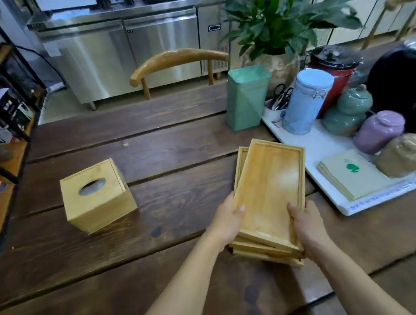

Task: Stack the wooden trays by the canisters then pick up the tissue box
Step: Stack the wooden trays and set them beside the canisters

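A pile of light wooden trays (pixel 270 189) lies on the dark wooden table (pixel 159 240), just left of the white board that carries the canisters. The top tray sits slightly askew over the ones below. My left hand (pixel 228 222) grips the pile's near left edge, thumb on the top tray. My right hand (pixel 306 226) grips the near right corner, thumb inside the rim. A square wooden tissue box (pixel 97 195) with an oval slot stands apart to the left, untouched.
Canisters on the white board (pixel 335 189): a blue clip-top jar (pixel 304 102), a red one, a green ceramic pot (pixel 347 113), a purple jar (pixel 377 132) and a brown jar (pixel 403 155), beside a stack of napkins (pixel 351 174). A green bin (pixel 247 98), a plant and a chair stand behind. Shelving is at left.
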